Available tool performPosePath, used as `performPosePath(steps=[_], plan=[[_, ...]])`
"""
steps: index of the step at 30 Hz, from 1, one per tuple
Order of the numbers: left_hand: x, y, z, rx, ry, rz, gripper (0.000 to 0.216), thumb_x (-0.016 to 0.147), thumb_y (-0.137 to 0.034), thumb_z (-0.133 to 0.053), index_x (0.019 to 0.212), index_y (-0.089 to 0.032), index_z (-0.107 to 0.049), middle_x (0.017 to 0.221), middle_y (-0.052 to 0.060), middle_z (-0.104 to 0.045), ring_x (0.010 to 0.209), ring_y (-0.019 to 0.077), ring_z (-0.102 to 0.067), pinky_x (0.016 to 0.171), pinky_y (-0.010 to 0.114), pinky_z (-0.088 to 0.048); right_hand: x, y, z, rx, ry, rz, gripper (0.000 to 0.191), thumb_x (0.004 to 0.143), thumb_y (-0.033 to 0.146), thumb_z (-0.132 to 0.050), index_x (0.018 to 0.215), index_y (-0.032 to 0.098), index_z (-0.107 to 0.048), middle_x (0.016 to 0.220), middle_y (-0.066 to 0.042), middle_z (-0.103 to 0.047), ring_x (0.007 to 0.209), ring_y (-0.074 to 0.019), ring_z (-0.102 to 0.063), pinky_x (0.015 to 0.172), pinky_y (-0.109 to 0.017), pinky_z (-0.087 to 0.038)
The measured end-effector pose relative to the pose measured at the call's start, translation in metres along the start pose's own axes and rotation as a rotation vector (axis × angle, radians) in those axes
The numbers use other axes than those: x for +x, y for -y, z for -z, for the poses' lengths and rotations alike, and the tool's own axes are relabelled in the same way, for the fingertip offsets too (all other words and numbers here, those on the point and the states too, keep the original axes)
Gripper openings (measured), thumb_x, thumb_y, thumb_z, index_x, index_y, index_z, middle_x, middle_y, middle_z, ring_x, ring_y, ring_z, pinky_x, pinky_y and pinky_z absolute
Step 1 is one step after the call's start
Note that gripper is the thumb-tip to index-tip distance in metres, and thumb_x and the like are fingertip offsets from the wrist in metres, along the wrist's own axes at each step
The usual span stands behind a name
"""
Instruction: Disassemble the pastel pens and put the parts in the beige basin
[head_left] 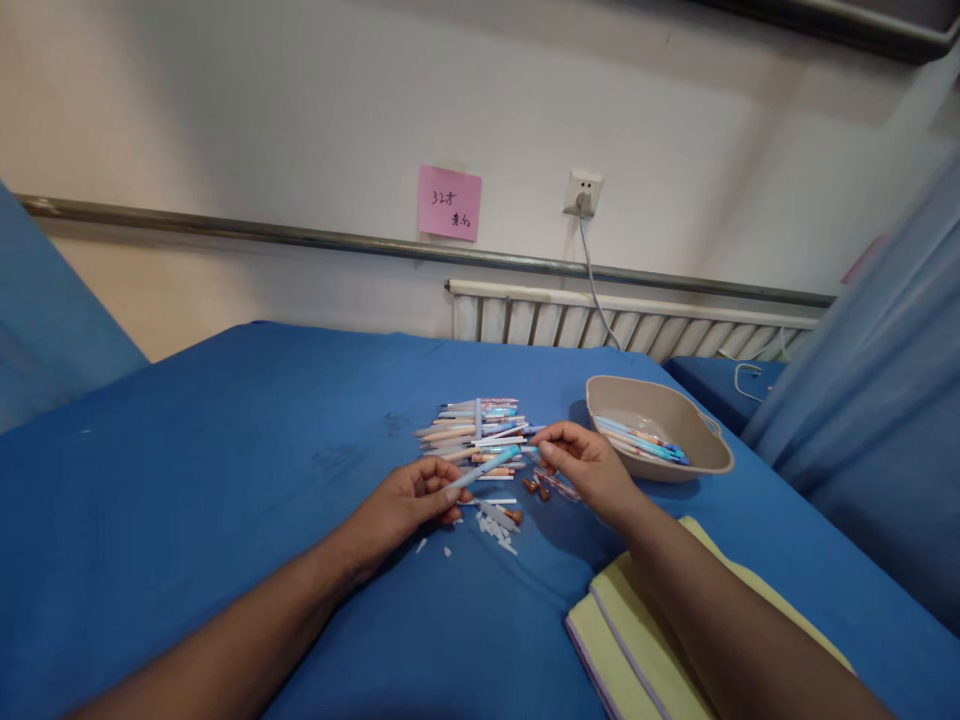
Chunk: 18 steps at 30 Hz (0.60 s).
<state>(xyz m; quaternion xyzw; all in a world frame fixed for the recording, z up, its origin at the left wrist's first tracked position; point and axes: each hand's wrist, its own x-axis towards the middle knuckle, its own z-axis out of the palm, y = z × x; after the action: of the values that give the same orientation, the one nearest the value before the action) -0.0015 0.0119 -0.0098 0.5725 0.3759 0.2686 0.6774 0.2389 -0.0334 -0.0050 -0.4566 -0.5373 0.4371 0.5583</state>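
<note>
My left hand (420,492) is closed around the lower end of a light blue pen (487,467), which slants up to the right. Just past the pen's upper end, my right hand (581,460) has its thumb and forefinger pinched together; what they hold, if anything, is too small to make out. Behind the pen lies a pile of pens and white sticks (457,432) on the blue sheet. Small brown caps (536,488) and a clear pen part (559,485) rest under my right hand. White scraps (496,530) are scattered to the right of my left hand.
A beige basin (660,400) with several blue pens (645,440) in it stands at the right. A folded yellow towel (637,640) lies beneath my right forearm. Beyond the blue-covered surface (247,430) are a radiator (540,320) and a wall; curtains hang on both sides.
</note>
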Motion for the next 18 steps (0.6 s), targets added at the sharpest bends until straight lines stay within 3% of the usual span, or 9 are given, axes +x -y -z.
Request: performPosePath(steps=[6,12,18], plan=[[-0.0020,-0.0046,-0.0035,0.050,-0.016,-0.010,0.030,0.068,-0.033,-0.073,0.085,-0.016,-0.055,0.078,0.001,-0.066,0.060,0.0089,-0.057,0.059,0.021,-0.042,-0.0001,-0.0029,-0.0012,0.008,0.033,-0.016,0.027,0.074,0.044,-0.062,0.085,0.019,-0.060,0.060,0.004,-0.051,0.048,-0.0087,-0.047,0.046,-0.023,-0.045],[-0.0018,-0.0026,-0.0017,0.061,-0.018,-0.025,0.027,0.070,-0.033,-0.072,0.084,-0.016,-0.056,0.079,0.002,-0.066,0.061,0.0093,-0.057,0.060,0.022,-0.043,-0.0011,0.0010,-0.0016,-0.116,0.000,0.075,0.021,0.075,0.040,-0.060,0.080,0.020,-0.061,0.072,0.001,-0.054,0.055,-0.0093,-0.051,0.046,-0.021,-0.045],[-0.0009,-0.0004,0.0004,0.018,-0.003,-0.024,0.028,0.069,-0.031,-0.073,0.085,-0.016,-0.055,0.078,0.002,-0.067,0.061,0.0090,-0.058,0.061,0.022,-0.043,-0.0008,-0.0015,-0.0034,-0.084,0.019,0.059,0.022,0.076,0.042,-0.058,0.080,0.020,-0.059,0.065,0.002,-0.053,0.055,-0.0108,-0.054,0.048,-0.022,-0.046]])
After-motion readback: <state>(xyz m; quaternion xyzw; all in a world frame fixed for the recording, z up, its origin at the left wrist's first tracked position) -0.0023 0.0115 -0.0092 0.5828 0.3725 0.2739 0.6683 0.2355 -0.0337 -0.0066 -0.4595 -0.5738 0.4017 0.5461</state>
